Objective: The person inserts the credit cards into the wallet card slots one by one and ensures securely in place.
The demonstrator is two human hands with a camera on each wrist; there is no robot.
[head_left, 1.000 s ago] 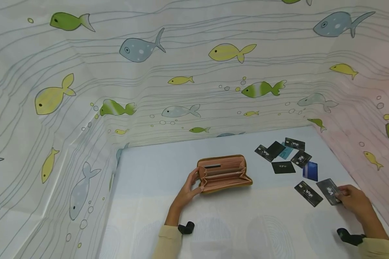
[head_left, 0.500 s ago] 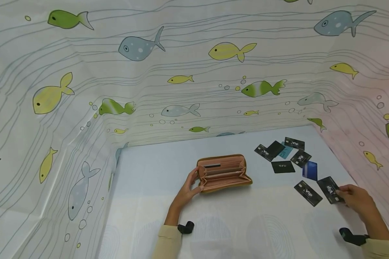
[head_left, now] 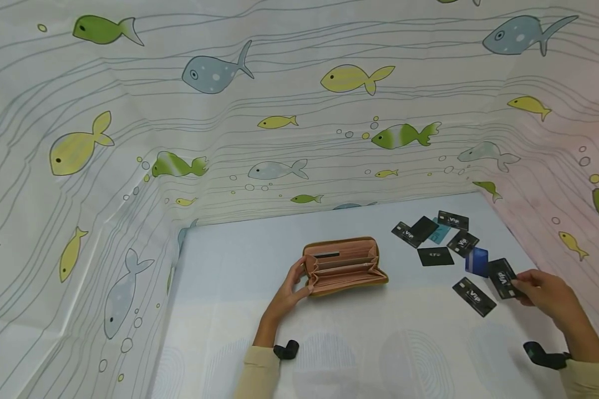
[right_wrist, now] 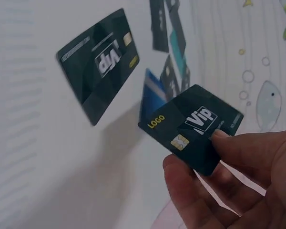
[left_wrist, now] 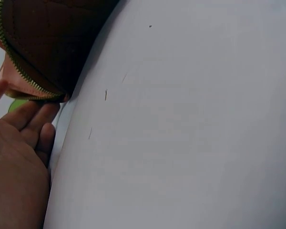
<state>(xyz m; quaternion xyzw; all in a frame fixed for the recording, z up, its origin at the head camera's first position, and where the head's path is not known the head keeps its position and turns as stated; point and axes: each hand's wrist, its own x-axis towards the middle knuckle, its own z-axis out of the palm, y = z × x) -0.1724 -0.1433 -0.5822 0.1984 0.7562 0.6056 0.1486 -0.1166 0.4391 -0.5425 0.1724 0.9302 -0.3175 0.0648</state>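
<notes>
My right hand (head_left: pixel 549 293) pinches a dark VIP card (head_left: pixel 501 278) between thumb and fingers. In the right wrist view the held card (right_wrist: pixel 193 126) shows a gold chip and a yellow LOGO print. Another VIP card (head_left: pixel 474 297) lies to its left, and a blue card (head_left: pixel 477 261) lies just behind it. At the middle of the table an unzipped wallet (head_left: pixel 346 267) lies open, its pink lining and pockets showing. My left hand (head_left: pixel 285 296) grips the wallet's left end, thumb at the front corner. The left wrist view shows its brown quilted outside and gold zip (left_wrist: pixel 26 74).
Several more cards, among them a plain black card (head_left: pixel 436 256) and a partly covered teal card (head_left: pixel 440 234), lie spread at the back right. A fish-patterned sheet (head_left: pixel 279 144) rises behind and beside the white tabletop (head_left: pixel 369 343).
My right hand has raised the VIP card and moved it away from me, towards the blue card; its tilt has changed. The left hand and wallet have stayed in place.
</notes>
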